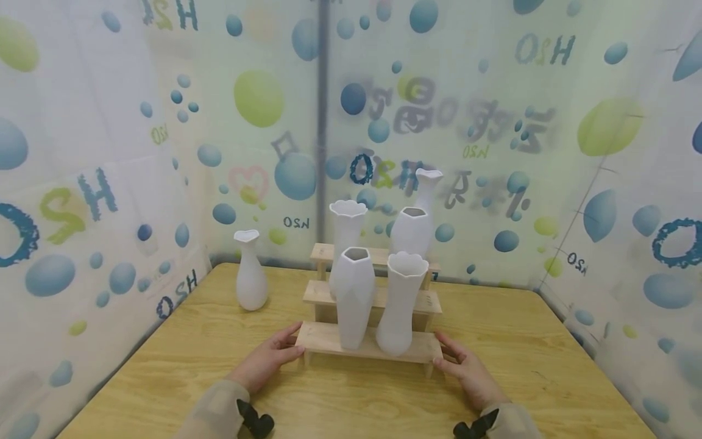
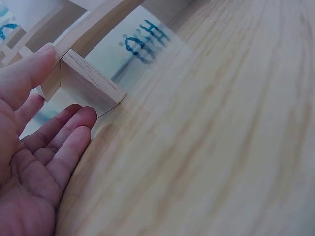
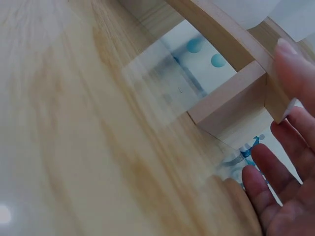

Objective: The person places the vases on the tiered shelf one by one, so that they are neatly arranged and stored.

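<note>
A three-step wooden display stand point(image 1: 323, 338) holds several white vases. On its lowest step are a faceted vase point(image 1: 355, 305) at left and a wavy-rimmed vase point(image 1: 396, 329) at right. Behind them rise another wavy-rimmed vase point(image 1: 347, 225), a faceted vase point(image 1: 411, 231) and a slim-necked vase point(image 1: 428, 189), their bases mostly hidden. My left hand point(image 1: 271, 356) grips the left end of the lowest step, thumb at the board's edge. At the opposite end, my right hand point(image 1: 466, 369) holds the board likewise. Both wrist views show board ends between thumb and fingers, close above the table.
A single white vase point(image 1: 252, 280) stands on the wooden table point(image 1: 192, 347), left of the stand. Patterned curtains point(image 1: 263, 158) with blue and green dots enclose the table at the back and both sides. Dark straps with small devices point(image 1: 255, 421) sit on both wrists.
</note>
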`<state>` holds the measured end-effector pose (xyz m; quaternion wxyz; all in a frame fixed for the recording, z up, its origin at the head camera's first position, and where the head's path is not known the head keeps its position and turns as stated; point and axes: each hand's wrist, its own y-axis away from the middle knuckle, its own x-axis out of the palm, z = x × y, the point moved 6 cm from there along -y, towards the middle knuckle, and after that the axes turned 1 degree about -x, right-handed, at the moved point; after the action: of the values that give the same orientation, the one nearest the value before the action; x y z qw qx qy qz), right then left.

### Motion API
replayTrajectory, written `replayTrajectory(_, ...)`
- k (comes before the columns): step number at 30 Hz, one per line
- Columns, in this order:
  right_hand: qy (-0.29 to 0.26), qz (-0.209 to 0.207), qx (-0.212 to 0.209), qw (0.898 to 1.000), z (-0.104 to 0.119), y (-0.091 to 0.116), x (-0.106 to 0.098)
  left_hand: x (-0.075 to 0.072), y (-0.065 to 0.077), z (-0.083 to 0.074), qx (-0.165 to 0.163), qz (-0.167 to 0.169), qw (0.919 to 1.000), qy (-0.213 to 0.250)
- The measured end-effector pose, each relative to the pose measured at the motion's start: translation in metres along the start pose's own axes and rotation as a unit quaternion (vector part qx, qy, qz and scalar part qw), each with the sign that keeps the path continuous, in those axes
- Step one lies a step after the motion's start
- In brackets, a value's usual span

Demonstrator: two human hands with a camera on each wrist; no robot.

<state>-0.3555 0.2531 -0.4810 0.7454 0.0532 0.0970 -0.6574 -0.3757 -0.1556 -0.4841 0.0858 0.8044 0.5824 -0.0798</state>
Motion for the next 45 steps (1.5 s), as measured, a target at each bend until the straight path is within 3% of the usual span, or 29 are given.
replayTrajectory(7, 0.004, -0.023, 0.01, 1.0, 0.0, 0.001, 0.0, -0.001, -0.001, 0.0, -0.001, -0.006, 1.0, 0.006)
replayTrajectory(20, -0.02, -0.02, 0.005, 1.0, -0.003, -0.001, 0.0, -0.009, 0.0, -0.006, -0.005, 0.001, 0.9997, 0.024)
replayTrajectory(24, -0.024, -0.018, 0.002, 1.0, -0.004, -0.002, 0.0, -0.018, 0.001, -0.01, -0.006, -0.017, 0.9977, 0.065)
replayTrajectory(29, -0.026, -0.014, -0.009, 1.0, -0.003, 0.0, -0.001, -0.043, 0.002, -0.019, 0.017, -0.051, 0.9951, 0.083)
replayTrajectory(33, -0.034, -0.013, -0.008, 0.999, -0.002, 0.0, 0.0, -0.069, 0.002, -0.026, 0.021, -0.105, 0.9932, 0.045)
replayTrajectory(36, -0.036, -0.014, -0.003, 0.999, -0.002, 0.0, 0.001, -0.088, 0.004, -0.03, 0.013, -0.163, 0.9862, 0.028)
replayTrajectory(41, -0.034, -0.013, 0.001, 0.999, -0.003, 0.0, 0.001, -0.114, 0.008, -0.032, -0.001, -0.269, 0.963, 0.016)
replayTrajectory(45, -0.035, -0.012, -0.001, 0.999, -0.003, 0.001, 0.001, -0.127, 0.009, -0.031, -0.02, -0.328, 0.9445, 0.016)
